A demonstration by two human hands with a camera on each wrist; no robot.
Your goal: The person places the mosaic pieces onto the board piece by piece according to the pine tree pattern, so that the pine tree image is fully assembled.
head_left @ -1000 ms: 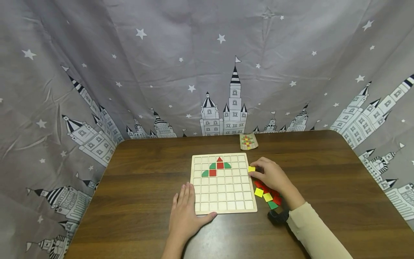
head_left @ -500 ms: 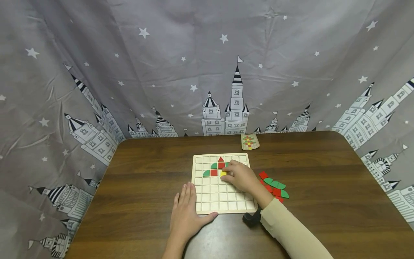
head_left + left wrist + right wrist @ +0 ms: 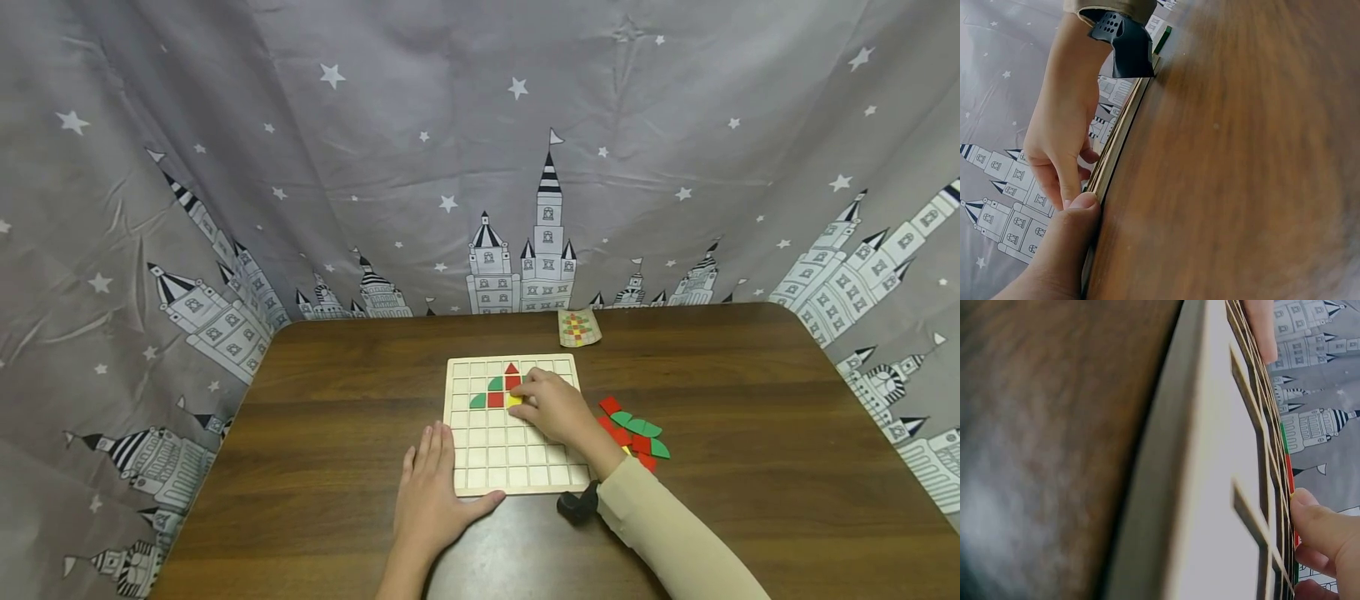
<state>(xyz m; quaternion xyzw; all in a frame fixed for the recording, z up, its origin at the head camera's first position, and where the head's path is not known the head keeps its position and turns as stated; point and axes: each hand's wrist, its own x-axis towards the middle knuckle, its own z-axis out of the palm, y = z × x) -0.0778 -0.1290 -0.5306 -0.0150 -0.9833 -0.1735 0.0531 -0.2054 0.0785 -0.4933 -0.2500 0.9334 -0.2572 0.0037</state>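
A wooden grid board (image 3: 480,467) lies on the table. In its upper cells sit a red triangle tile (image 3: 512,368), two red square tiles (image 3: 496,400) and green quarter-round tiles (image 3: 477,402). My right hand (image 3: 558,408) pinches a yellow square tile (image 3: 513,401) between thumb and fingers, down at the cell right of the lower red square. That hand covers part of the board's right side. At the board's lower left corner my left hand (image 3: 431,500) rests with straight fingers along the left edge and the thumb along the front edge.
To the right of the board lies a loose pile of red tiles (image 3: 609,406) and green tiles (image 3: 651,429), with a bit of yellow partly behind the right arm. A small pattern card (image 3: 578,328) lies at the table's back edge, before a grey castle-print curtain (image 3: 375,167).
My right hand has carried the yellow square tile left from beside the board onto the grid, then shifted slightly to settle it at a cell. My left hand stays in place.
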